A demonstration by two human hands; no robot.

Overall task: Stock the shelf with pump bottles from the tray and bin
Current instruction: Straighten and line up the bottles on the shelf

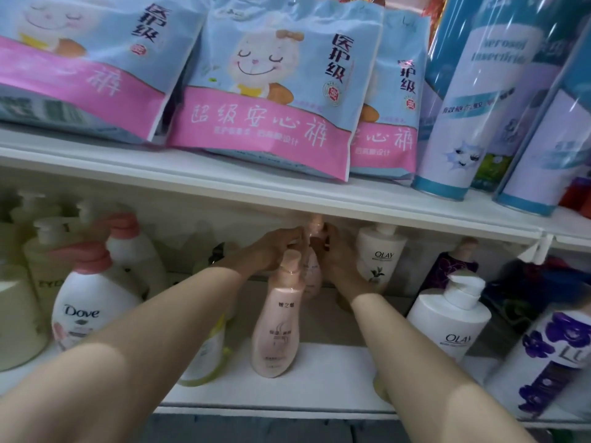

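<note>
Deep on the lower shelf [319, 378] stands a slim pink pump bottle [312, 270], its pump head just under the shelf board above. My left hand [275, 251] grips its neck from the left and my right hand [335, 257] grips it from the right. A second, matching pink pump bottle [277, 324] stands free in front of it, between my forearms. The rear bottle's lower body is partly hidden by the front one.
Left of my arms stand a Dove bottle [86, 311] with a pink pump and several cream pump bottles. A yellow-green bottle [208, 353] sits under my left forearm. Two white Olay bottles [447, 324] and a purple-flowered bottle [550, 356] stand right. Pink-blue packs [265, 91] fill the upper shelf.
</note>
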